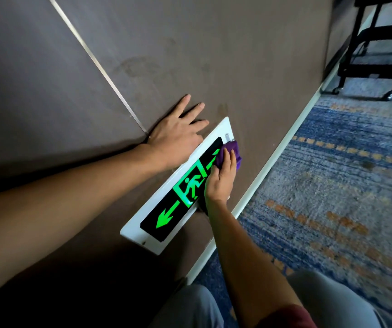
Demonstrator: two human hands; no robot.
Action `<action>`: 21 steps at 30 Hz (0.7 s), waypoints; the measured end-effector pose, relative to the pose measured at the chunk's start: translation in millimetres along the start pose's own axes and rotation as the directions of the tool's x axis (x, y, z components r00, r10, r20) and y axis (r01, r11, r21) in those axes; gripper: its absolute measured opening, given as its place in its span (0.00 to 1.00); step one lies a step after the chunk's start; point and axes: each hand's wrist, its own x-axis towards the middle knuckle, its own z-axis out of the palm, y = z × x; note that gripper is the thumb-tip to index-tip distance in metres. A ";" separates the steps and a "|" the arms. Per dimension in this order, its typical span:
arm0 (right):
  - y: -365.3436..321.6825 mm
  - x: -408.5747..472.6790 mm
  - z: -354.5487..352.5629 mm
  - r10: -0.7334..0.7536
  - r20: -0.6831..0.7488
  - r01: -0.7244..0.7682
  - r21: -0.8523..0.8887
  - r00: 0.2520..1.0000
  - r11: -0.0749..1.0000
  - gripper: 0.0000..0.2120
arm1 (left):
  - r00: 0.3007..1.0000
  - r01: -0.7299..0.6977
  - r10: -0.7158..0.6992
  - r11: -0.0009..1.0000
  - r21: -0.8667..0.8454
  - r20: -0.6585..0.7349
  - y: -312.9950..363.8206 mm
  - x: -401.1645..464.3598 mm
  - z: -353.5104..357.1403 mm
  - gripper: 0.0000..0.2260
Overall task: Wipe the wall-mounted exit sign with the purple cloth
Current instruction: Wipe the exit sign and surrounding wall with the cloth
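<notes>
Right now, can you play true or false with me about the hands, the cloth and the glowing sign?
1. The right hand presses a purple cloth on the sign. True.
2. The left hand holds the cloth. False: it lies flat on the brown wall, fingers spread, holding nothing.
3. The sign glows red. False: its arrows and running figure glow green on black.
4. The cloth is at the sign's end farther from the person. True.
5. The floor by the wall is bare wood. False: a blue and orange carpet covers it.
</notes>
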 end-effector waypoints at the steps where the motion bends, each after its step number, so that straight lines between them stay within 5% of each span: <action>1: 0.2 -0.5 -0.9 0.029 0.006 -0.030 0.012 1.000 0.999 0.29 | 1.000 0.003 -0.003 1.000 -0.006 -0.008 -0.2 -0.2 0.5 0.18; 6: -18.5 -0.5 3.2 0.140 -0.012 -0.140 0.032 0.990 0.990 0.28 | 1.000 -0.016 0.016 0.999 0.038 -0.016 0.5 0.2 3.8 0.18; 12: -51.2 0.9 10.0 0.027 -0.007 -0.027 0.105 1.000 0.994 0.31 | 0.999 0.002 -0.003 0.999 -0.036 -0.052 -1.8 -3.7 1.4 0.17; 17: -71.9 1.1 12.3 -0.022 -0.026 0.025 0.122 0.999 0.992 0.31 | 0.961 0.122 -0.152 0.983 -0.138 -0.231 -6.5 -51.0 10.4 0.20; 21: -87.0 2.8 19.1 -0.130 -0.008 0.130 0.161 0.991 0.978 0.31 | 0.972 0.110 -0.133 0.986 -0.123 -0.193 -5.5 -68.1 14.3 0.18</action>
